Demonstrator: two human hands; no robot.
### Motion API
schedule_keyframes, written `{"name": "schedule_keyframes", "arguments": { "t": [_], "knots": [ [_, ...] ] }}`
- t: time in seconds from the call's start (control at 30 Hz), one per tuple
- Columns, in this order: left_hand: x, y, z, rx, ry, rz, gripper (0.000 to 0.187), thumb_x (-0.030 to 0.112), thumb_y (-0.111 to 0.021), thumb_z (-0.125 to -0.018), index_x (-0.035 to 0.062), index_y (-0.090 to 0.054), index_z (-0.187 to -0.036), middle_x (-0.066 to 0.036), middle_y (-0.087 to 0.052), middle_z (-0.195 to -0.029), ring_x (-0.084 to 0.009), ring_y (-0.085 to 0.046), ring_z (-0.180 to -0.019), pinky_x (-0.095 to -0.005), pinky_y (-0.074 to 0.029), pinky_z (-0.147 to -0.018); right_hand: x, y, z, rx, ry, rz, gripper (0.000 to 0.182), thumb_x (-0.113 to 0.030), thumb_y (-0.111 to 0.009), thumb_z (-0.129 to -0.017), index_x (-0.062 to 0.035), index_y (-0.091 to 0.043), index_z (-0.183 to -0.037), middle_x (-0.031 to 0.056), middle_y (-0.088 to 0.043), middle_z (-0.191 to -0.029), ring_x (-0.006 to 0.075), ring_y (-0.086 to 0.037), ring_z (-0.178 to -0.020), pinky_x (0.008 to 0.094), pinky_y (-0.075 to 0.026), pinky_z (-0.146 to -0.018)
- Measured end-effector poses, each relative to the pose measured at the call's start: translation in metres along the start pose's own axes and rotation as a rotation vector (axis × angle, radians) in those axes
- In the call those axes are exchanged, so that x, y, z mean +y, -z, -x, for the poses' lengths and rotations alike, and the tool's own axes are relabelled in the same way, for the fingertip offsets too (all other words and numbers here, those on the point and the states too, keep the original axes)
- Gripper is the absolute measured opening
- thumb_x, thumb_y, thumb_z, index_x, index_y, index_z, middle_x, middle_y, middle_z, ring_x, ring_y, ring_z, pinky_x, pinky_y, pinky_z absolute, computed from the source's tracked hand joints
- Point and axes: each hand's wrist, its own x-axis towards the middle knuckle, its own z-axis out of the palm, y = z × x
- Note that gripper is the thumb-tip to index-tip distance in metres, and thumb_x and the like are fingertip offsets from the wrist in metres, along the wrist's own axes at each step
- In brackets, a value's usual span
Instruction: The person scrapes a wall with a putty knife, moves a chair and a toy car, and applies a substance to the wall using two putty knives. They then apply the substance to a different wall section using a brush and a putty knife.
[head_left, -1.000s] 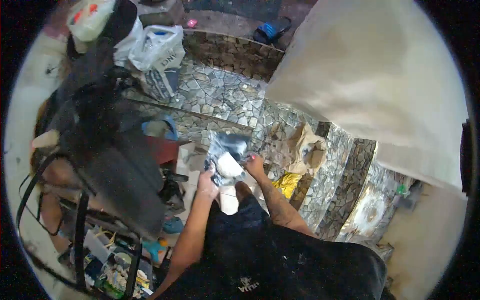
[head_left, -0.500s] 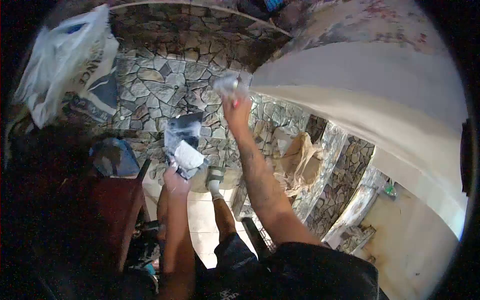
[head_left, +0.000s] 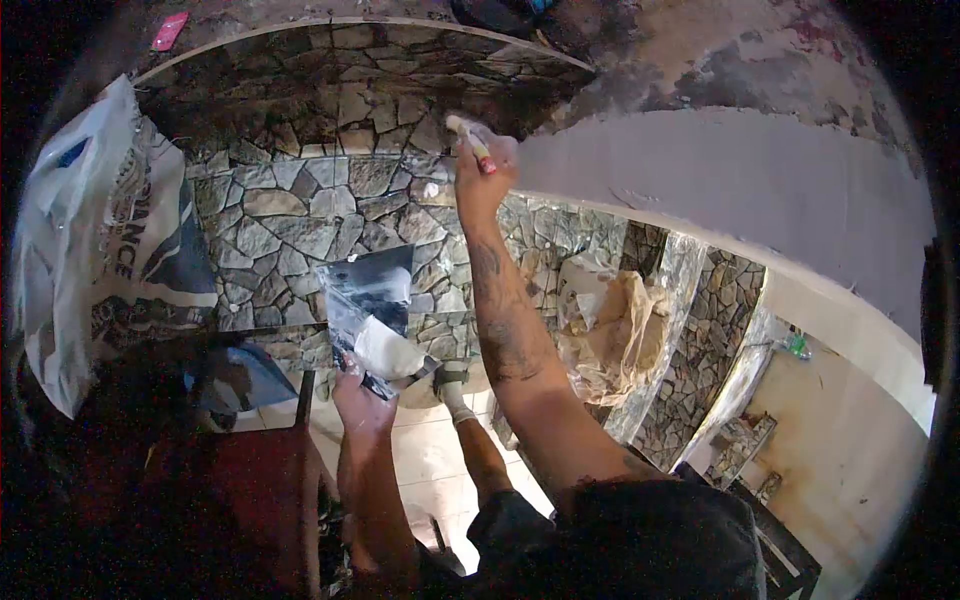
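My left hand (head_left: pixel 365 400) is closed round the near edge of a dark flat board (head_left: pixel 375 280) smeared with white. A thick white lump of paste (head_left: pixel 388 347) lies on the board, close to my fingers. My right hand (head_left: pixel 485 190) is raised beside the wall, its fingers wrapped round a pale tool handle (head_left: pixel 472 143) with a red end. What the working end of this tool looks like, I cannot make out. A smooth grey coated band of wall (head_left: pixel 690 165) runs to the right of my right hand.
Stone-patterned tiles (head_left: pixel 290 200) cover the surface ahead. A large printed plastic sack (head_left: pixel 110 240) stands at the left, and a crumpled brown paper bag (head_left: pixel 620 340) sits on a ledge at the right. A dark red piece of furniture (head_left: pixel 220 480) is at the lower left. Something pink (head_left: pixel 170 32) lies at the top.
My right hand has moved up and slightly to the right with the tool. The board in my left hand has shifted slightly down, and the view has tilted.
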Motion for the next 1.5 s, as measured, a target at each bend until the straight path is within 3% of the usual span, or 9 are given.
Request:
{"name": "schedule_keyframes", "arguments": {
  "t": [0.13, 0.47, 0.5, 0.87, 1.03, 1.2, 1.3, 1.4, 1.5],
  "knots": [
    [0.007, -0.018, 0.004, 0.354, -0.053, -0.099, 0.036, 0.014, -0.044, -0.079, 0.0032, -0.038, -0.113, -0.011, -0.048, -0.108, -0.0273, -0.048, -0.100, -0.0440, -0.039, -0.085, -0.003, 0.001, 0.002, 0.092, -0.114, 0.023, 0.015, -0.012, -0.057, -0.072, -0.0014, -0.058, -0.082, 0.0128, -0.055, -0.081, 0.0260, -0.052, -0.077, 0.0335, -0.041, -0.070],
    [0.007, 0.006, -0.009, -0.043, -0.022, 0.042, 0.037, 0.012, -0.044, -0.079, 0.0022, -0.038, -0.114, -0.011, -0.046, -0.112, -0.0255, -0.047, -0.102, -0.0409, -0.037, -0.088, 0.012, 0.006, -0.002, -0.072, -0.076, 0.411, 0.023, -0.016, -0.061, -0.070, -0.0007, -0.056, -0.087, 0.0144, -0.052, -0.071, 0.0278, -0.051, -0.065, 0.0338, -0.041, -0.060],
    [0.008, -0.002, -0.009, -0.066, -0.041, 0.023, 0.037, 0.011, -0.044, -0.079, 0.0019, -0.038, -0.114, -0.011, -0.046, -0.112, -0.0254, -0.046, -0.102, -0.0407, -0.037, -0.088, 0.011, 0.002, 0.002, 0.010, 0.314, 0.621, 0.023, -0.018, -0.061, -0.071, -0.0016, -0.056, -0.086, 0.0148, -0.051, -0.070, 0.0298, -0.050, -0.064, 0.0368, -0.039, -0.056],
    [0.019, -0.006, -0.015, -0.110, -0.026, 0.040, 0.036, 0.012, -0.047, -0.078, 0.0017, -0.040, -0.111, -0.010, -0.049, -0.108, -0.0236, -0.049, -0.099, -0.0385, -0.039, -0.086, 0.014, -0.007, 0.012, -0.319, 0.233, 0.450, 0.018, -0.012, -0.057, -0.073, -0.0046, -0.057, -0.089, 0.0168, -0.053, -0.079, 0.0324, -0.052, -0.072, 0.0376, -0.042, -0.062],
    [0.021, 0.001, -0.014, -0.119, -0.029, -0.016, 0.035, 0.013, -0.048, -0.078, 0.0016, -0.041, -0.111, -0.010, -0.050, -0.107, -0.0232, -0.049, -0.098, -0.0379, -0.040, -0.085, 0.002, 0.012, 0.002, -0.267, -0.280, 0.470, 0.026, -0.003, -0.052, -0.068, -0.0047, -0.055, -0.093, 0.0175, -0.052, -0.087, 0.0317, -0.052, -0.081, 0.0376, -0.042, -0.069],
    [0.015, -0.006, -0.011, -0.084, -0.039, 0.006, 0.036, 0.010, -0.047, -0.076, 0.0018, -0.041, -0.111, -0.010, -0.049, -0.108, -0.0236, -0.049, -0.099, -0.0390, -0.039, -0.086, 0.006, -0.007, 0.013, -0.405, 0.144, 0.614, 0.027, -0.005, -0.053, -0.065, -0.0025, -0.054, -0.093, 0.0164, -0.054, -0.079, 0.0307, -0.053, -0.071, 0.0382, -0.043, -0.061],
    [0.019, -0.005, -0.009, -0.087, -0.050, -0.016, 0.037, 0.007, -0.046, -0.075, 0.0018, -0.041, -0.111, -0.011, -0.049, -0.108, -0.0240, -0.049, -0.100, -0.0398, -0.039, -0.086, 0.015, -0.005, -0.003, -0.361, -0.295, 0.668, 0.030, -0.006, -0.057, -0.062, -0.0061, -0.053, -0.092, 0.0157, -0.052, -0.082, 0.0307, -0.052, -0.076, 0.0388, -0.043, -0.064],
    [0.018, -0.009, -0.008, -0.088, -0.010, 0.030, 0.038, 0.004, -0.043, -0.073, 0.0020, -0.041, -0.111, -0.011, -0.049, -0.108, -0.0245, -0.048, -0.100, -0.0401, -0.039, -0.086, 0.010, -0.015, -0.001, -0.352, 0.228, 0.560, 0.029, -0.006, -0.058, -0.061, -0.0084, -0.054, -0.090, 0.0149, -0.052, -0.078, 0.0306, -0.051, -0.071, 0.0396, -0.042, -0.059],
    [0.020, -0.001, -0.010, -0.063, -0.006, 0.017, 0.038, 0.004, -0.043, -0.073, 0.0022, -0.042, -0.110, -0.011, -0.049, -0.108, -0.0250, -0.048, -0.100, -0.0402, -0.039, -0.086, 0.011, 0.001, -0.014, -0.248, -0.047, 0.489, 0.030, -0.006, -0.058, -0.060, -0.0097, -0.055, -0.089, 0.0143, -0.053, -0.080, 0.0312, -0.052, -0.073, 0.0398, -0.043, -0.062]
  ]
}}
